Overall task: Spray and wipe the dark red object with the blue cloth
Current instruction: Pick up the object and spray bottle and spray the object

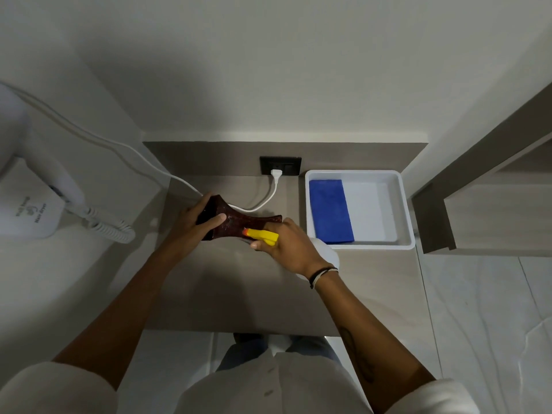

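The dark red object [239,224] is a flared, glossy piece held above the wooden desk [239,288]. My left hand [197,221] grips its left end. My right hand [288,245] is shut on a spray bottle [325,253] with a white body and a yellow head whose orange nozzle [245,232] points at the object's middle from very close. The blue cloth [330,211] lies folded flat in the left half of a white tray [401,210] at the desk's back right, apart from both hands.
A white cable [263,201] runs from a black wall socket [280,165] behind the object to a wall-mounted hair dryer [35,201] with a coiled cord on the left. A wooden shelf unit [490,204] stands to the right. Tiled floor lies below.
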`<state>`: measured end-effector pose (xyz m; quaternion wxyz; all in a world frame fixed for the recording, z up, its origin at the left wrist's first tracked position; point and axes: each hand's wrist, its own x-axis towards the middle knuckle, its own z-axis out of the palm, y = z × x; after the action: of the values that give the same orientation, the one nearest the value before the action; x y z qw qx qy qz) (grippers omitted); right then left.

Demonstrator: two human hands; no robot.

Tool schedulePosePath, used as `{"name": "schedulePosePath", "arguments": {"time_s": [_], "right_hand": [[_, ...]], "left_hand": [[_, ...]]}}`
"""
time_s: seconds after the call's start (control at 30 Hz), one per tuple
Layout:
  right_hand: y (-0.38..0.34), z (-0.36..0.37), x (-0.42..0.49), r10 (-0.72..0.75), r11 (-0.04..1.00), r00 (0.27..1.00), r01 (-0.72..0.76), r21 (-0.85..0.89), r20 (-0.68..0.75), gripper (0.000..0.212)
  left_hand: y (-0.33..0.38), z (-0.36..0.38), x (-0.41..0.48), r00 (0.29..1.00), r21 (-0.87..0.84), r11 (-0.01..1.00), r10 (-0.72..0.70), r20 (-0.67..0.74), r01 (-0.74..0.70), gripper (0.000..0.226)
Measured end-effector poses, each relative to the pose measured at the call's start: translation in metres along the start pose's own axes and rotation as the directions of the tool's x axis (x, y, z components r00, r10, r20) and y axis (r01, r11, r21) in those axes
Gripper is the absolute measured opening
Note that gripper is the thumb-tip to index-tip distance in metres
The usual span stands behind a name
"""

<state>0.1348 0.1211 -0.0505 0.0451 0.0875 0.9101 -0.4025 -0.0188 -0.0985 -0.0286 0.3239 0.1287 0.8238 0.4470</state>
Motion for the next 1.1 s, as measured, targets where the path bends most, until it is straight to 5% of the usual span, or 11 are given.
{"name": "schedulePosePath", "arguments": {"time_s": [0.13,0.4,0.53,0.77,0.93,1.1], "right_hand": [[-0.011,0.006,0.006,-0.041,0.993,0.999,0.044,0.114,-0.036,0.035],[0.023,-0.001,-0.009,0.190,0.978,0.981,-0.186,-0.092,0.034,0.050],[0.030,-0.006,-0.016,0.226,0.973,0.974,-0.225,-0.047,0.022,0.041],[0.020,-0.014,-0.016,0.189,0.975,0.981,-0.193,0.105,0.047,0.042],[0.015,-0.015,-0.021,0.153,0.977,0.984,-0.165,0.136,0.095,0.043],[0.000,-0.005,-0.024,0.081,0.992,0.993,-0.089,0.086,0.087,0.045]], "left_hand": [[0.002,-0.005,0.001,0.999,0.008,1.000,-0.009,0.042,0.009,0.089],[0.001,-0.007,-0.006,0.998,0.052,0.998,0.038,0.059,-0.041,0.075],[0.000,-0.003,-0.009,0.999,-0.014,1.000,0.018,0.035,-0.018,0.071],[-0.003,-0.019,-0.016,0.979,0.150,0.986,0.049,0.196,-0.079,0.123],[0.008,-0.014,-0.018,0.985,0.222,0.961,0.153,0.080,-0.167,0.082],[0.013,-0.011,-0.015,0.996,0.123,0.992,0.012,-0.088,-0.001,0.034]]}}
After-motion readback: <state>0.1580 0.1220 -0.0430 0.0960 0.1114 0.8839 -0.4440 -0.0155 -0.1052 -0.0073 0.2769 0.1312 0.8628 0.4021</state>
